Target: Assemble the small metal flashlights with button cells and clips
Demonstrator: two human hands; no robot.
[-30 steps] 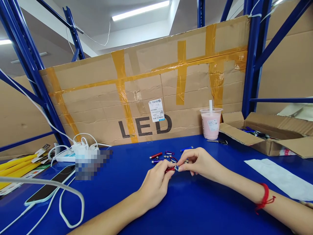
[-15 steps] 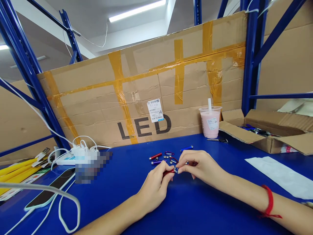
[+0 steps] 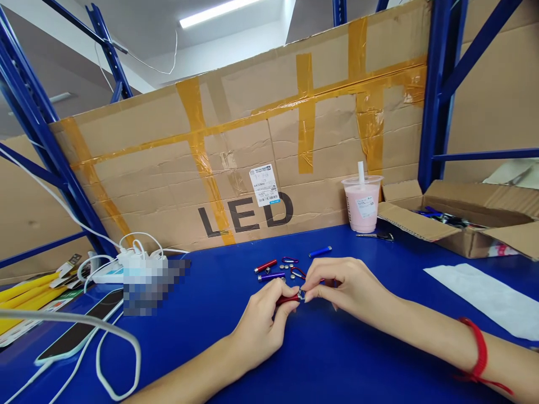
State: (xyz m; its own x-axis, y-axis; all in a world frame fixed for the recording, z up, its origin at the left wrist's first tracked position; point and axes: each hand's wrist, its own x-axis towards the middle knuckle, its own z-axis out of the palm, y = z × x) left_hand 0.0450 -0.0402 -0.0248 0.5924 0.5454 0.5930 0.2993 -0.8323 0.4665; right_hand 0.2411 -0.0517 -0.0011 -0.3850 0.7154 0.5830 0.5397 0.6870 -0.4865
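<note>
- While the head camera tips lower than a second ago, so the cardboard wall (image 3: 252, 163) climbs in the picture, the two hands hardly shift: they stay joined over the blue table (image 3: 328, 359), just this side of the loose parts.
- The left hand (image 3: 259, 328) keeps its grip narrow, thumb and fingers closed round the small red flashlight (image 3: 288, 299), the palm side resting near the table top.
- The right hand (image 3: 351, 286) is pinched tight on the silver end of that same flashlight; its fingertips look a touch more curled in than half a second back. I judge that as fine work going on at the tip, not a new pick-up.
- The red flashlight sits between the hands, held just off the table. Its long axis runs left to right and slightly up, with the silver end pointing toward the right hand; most of the barrel is hidden inside the left fingers.
- Behind the hands lie a second red tube (image 3: 265, 265), a purple tube (image 3: 270, 276), a blue tube (image 3: 320, 251), small round button cells (image 3: 287, 269) and a red clip (image 3: 290, 260), none moved since a second ago.
- Farther right stand a pink drink cup (image 3: 362, 205) and an open carton (image 3: 458, 230); at the left edge, a phone (image 3: 78, 334) and white cables (image 3: 122, 348).
</note>
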